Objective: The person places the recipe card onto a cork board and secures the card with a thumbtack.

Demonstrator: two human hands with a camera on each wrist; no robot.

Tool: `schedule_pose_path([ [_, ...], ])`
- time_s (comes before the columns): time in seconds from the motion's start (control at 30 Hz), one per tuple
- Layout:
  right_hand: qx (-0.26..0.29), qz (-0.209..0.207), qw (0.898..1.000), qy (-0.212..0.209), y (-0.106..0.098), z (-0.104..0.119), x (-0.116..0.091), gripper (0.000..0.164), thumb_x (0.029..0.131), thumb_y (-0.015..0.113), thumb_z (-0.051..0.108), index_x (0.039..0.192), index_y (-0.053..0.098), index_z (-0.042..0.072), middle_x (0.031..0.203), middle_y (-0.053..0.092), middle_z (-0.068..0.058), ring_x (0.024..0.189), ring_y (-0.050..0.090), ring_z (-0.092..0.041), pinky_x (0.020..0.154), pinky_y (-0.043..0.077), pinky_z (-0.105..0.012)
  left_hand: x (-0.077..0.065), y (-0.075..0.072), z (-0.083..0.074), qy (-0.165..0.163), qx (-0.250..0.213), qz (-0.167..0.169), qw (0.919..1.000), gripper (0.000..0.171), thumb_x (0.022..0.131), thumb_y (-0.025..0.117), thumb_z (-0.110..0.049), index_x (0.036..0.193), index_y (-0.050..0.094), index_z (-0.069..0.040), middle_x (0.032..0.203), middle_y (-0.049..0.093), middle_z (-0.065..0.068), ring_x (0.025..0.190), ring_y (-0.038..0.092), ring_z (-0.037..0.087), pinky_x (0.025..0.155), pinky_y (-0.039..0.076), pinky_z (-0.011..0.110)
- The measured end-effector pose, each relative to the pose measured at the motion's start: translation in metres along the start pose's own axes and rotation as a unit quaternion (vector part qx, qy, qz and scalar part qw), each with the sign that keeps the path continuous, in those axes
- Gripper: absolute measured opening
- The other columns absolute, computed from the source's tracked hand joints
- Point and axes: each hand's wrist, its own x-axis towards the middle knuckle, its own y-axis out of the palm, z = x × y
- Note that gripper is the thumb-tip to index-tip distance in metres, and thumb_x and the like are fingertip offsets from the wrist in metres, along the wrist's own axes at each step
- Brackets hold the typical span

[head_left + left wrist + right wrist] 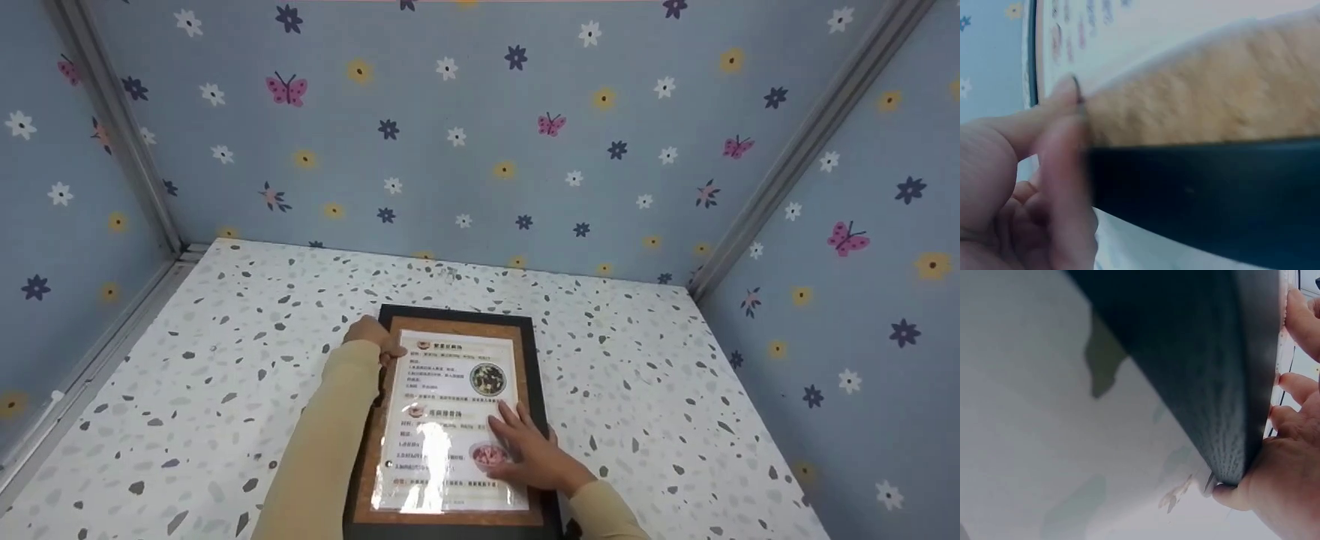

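Head view is showing the framed board (530, 360) resting on the speckled counter (247, 375) before me, with the printed sheet (446, 420) lying inside its dark border, over the brown backing (450, 517). Going by that, I am judging the placing of the sheet largely done; what may be remaining is some settling or smoothing, and I am not seeing whether anything is fastening it. My left hand (370, 335) is pinching at the board's upper left edge, while my right hand (529, 454) is spreading its fingers over the sheet's lower right part. Left wrist view is adding a close look at my thumb and finger meeting near the sheet's margin, though blur is hiding whether I am catching the sheet along with the border. Right wrist view is revealing the board's outer side, which the head camera is barely catching, with one digit of mine resting against its lower edge and others reaching over the face.
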Motion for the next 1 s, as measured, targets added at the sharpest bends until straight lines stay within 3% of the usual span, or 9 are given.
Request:
schedule_pose_path([
  [0.2,0.005,-0.004,1.0,-0.007,0.0,0.004,0.001,0.088,0.082,0.076,0.048,0.153,0.037,0.015,0.165,0.009,-0.004,0.149,-0.005,-0.035,0.101,-0.004,-0.077,-0.013,-0.005,0.013,0.004,-0.006,-0.039,0.9992,0.042,0.08,0.085,-0.026,0.1,0.068,0.006,0.069,0.06,0.009,0.056,0.053,0.019,0.055,0.044,0.034],
  [0.33,0.001,-0.006,1.0,-0.011,0.001,0.005,0.004,0.088,0.081,0.076,0.049,0.153,0.039,0.016,0.164,0.011,-0.003,0.149,-0.004,-0.035,0.102,-0.002,-0.077,-0.019,-0.006,0.018,0.014,-0.002,-0.056,0.9983,0.037,0.081,0.083,-0.028,0.091,0.068,0.004,0.065,0.06,0.009,0.055,0.053,0.019,0.053,0.043,0.033],
  [0.5,-0.005,-0.008,1.0,-0.015,0.003,0.004,0.006,0.088,0.081,0.077,0.048,0.152,0.039,0.015,0.164,0.011,-0.003,0.149,-0.003,-0.035,0.102,-0.001,-0.077,-0.022,-0.008,0.025,0.046,-0.032,-0.039,0.9977,0.025,0.089,0.074,-0.02,0.078,0.067,0.001,0.062,0.061,0.009,0.049,0.058,0.016,0.048,0.049,0.029],
  [0.67,0.004,-0.002,1.0,-0.025,0.007,0.002,0.008,0.088,0.081,0.077,0.048,0.153,0.038,0.015,0.164,0.011,-0.003,0.149,-0.004,-0.035,0.104,0.0,-0.075,-0.031,-0.017,0.038,0.046,-0.08,0.003,0.9957,0.023,0.096,0.056,-0.013,0.084,0.066,0.004,0.069,0.064,0.01,0.055,0.061,0.018,0.052,0.055,0.032],
  [0.8,0.016,-0.005,0.999,-0.028,0.007,0.0,0.006,0.087,0.082,0.077,0.046,0.153,0.038,0.013,0.164,0.011,-0.005,0.149,-0.003,-0.037,0.107,0.003,-0.072,-0.047,-0.032,0.044,0.087,-0.037,0.026,0.9952,0.023,0.098,0.052,-0.012,0.099,0.068,0.005,0.077,0.064,0.01,0.062,0.06,0.018,0.055,0.053,0.03],
  [0.9,0.032,-0.006,0.999,-0.034,0.003,-0.001,0.002,0.085,0.084,0.078,0.04,0.152,0.038,0.01,0.164,0.011,-0.008,0.148,-0.004,-0.039,0.11,0.006,-0.067,-0.064,-0.046,0.05,0.141,0.005,0.035,0.9893,0.024,0.099,0.053,-0.012,0.108,0.066,0.006,0.083,0.066,0.011,0.066,0.06,0.017,0.057,0.051,0.029],
  [1.0,0.041,-0.003,0.998,-0.041,-0.002,-0.001,-0.002,0.085,0.084,0.078,0.036,0.152,0.037,0.008,0.164,0.01,-0.008,0.148,-0.006,-0.039,0.112,0.008,-0.064,-0.08,-0.063,0.064,0.175,0.04,0.03,0.9834,0.025,0.099,0.054,-0.013,0.11,0.067,0.006,0.084,0.067,0.009,0.066,0.058,0.016,0.056,0.048,0.028],
])
